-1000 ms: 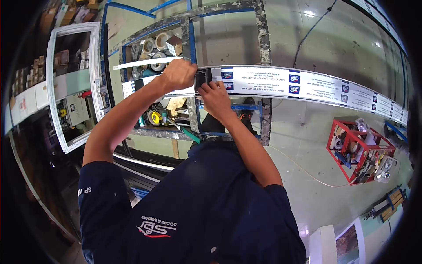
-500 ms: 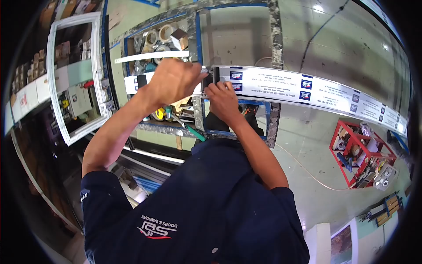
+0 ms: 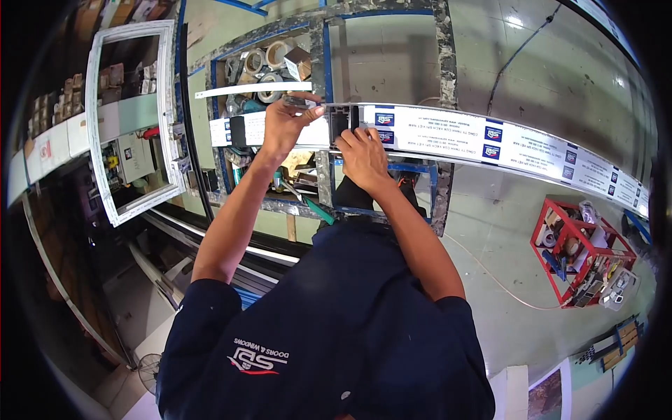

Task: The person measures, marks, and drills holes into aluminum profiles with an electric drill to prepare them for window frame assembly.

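Note:
A long aluminium profile (image 3: 441,129) wrapped in white printed film lies crosswise on a paint-spattered metal frame bench (image 3: 441,63). To its left is a shorter length with white film (image 3: 308,136). In the gap between them sits a black slotted piece (image 3: 341,124). My left hand (image 3: 283,126) is over the shorter length, its thumb pointing at the gap and its fingers closed around a small greyish thing that I cannot make out. My right hand (image 3: 365,157) has its fingers bent over the near edge of the black slotted piece, gripping it.
Tape rolls (image 3: 276,54) and loose tools fill the bench's left compartment, with a white strip (image 3: 252,89) across it. A white window frame (image 3: 96,126) stands at left. A red tool rack (image 3: 581,252) is on the floor at right, near a thin hose (image 3: 483,269).
My left hand has come down from a raised fist, its thumb now stretched toward the gap. My right hand stays at the black piece. The whole view has shifted slightly.

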A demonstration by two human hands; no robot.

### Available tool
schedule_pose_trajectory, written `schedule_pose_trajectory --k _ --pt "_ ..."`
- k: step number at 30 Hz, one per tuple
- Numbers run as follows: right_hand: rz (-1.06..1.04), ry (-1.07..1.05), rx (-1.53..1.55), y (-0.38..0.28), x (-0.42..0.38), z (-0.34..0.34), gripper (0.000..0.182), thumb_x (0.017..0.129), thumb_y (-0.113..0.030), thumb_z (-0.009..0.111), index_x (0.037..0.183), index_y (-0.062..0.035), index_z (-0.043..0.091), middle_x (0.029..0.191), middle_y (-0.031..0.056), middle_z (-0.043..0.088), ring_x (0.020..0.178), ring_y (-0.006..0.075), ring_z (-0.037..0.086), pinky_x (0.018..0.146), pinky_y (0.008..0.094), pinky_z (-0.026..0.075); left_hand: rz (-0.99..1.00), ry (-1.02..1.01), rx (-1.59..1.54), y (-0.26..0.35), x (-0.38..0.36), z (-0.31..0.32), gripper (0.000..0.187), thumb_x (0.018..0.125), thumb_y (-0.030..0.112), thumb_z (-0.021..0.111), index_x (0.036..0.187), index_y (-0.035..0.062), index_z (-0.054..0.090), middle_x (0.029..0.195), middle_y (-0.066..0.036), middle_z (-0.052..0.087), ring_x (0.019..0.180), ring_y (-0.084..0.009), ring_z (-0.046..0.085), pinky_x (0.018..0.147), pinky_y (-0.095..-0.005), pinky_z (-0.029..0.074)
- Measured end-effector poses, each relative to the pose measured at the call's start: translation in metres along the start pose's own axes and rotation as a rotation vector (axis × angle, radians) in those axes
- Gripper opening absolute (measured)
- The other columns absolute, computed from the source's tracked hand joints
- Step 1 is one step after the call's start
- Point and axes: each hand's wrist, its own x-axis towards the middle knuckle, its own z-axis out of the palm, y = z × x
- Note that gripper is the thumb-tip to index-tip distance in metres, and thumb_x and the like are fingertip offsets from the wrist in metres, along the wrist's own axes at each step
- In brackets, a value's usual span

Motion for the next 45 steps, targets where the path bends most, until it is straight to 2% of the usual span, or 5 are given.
schedule_pose_trajectory --k 8,11,14,23,45 --pt "-0.011 -0.007 -0.008 0.001 0.0 0.0 0.037 0.071 -0.013 0.086 0.106 -0.0092 0.076 0.109 0.0037 0.064 0.11 0.0252 0.062 0.105 0.0443 0.042 0.022 0.022 0.202 -0.007 -0.003 0.011 0.028 0.092 0.015 0.09 0.115 0.0017 0.081 0.091 -0.002 0.079 0.078 -0.0082 0.067 0.069 -0.0284 0.054" --pt "-0.011 -0.013 -0.007 0.0 0.001 0.0 0.037 0.071 -0.013 0.086 0.106 -0.0092 0.076 0.109 0.0037 0.064 0.11 0.0252 0.062 0.105 0.0445 0.042 0.157 0.053 0.44 -0.016 -0.002 0.006 0.032 0.088 0.013 0.091 0.116 0.002 0.081 0.092 -0.01 0.081 0.076 -0.0169 0.074 0.07 -0.0322 0.057" --pt "-0.023 0.009 -0.01 0.002 0.001 0.001 0.037 0.071 -0.013 0.086 0.106 -0.0088 0.076 0.109 0.0038 0.065 0.11 0.0253 0.062 0.104 0.0447 0.043 0.654 -0.043 0.711 -0.017 0.003 -0.003 0.027 0.087 0.014 0.087 0.11 0.0026 0.079 0.092 -0.017 0.079 0.078 -0.0316 0.077 0.068 -0.0398 0.058" --pt "-0.025 0.077 0.023 0.001 0.001 0.003 0.018 0.083 -0.007 0.071 0.101 -0.0064 0.076 0.101 0.006 0.066 0.102 0.0266 0.064 0.098 0.0449 0.045 0.645 -0.296 1.212 0.018 0.015 0.004 0.012 0.088 0.015 0.074 0.093 0.0048 0.072 0.081 -0.019 0.075 0.071 -0.0397 0.073 0.06 -0.0496 0.056" --pt "0.018 0.088 -0.042 -0.002 0.001 0.008 0.024 0.078 -0.009 0.075 0.101 -0.0084 0.078 0.101 0.0047 0.07 0.103 0.0256 0.067 0.102 0.0461 0.046 0.561 -0.605 1.319 0.029 0.06 0.017 0.036 0.079 0.016 0.07 0.114 0.0126 0.081 0.079 -0.021 0.076 0.076 -0.0428 0.076 0.075 -0.0544 0.062"
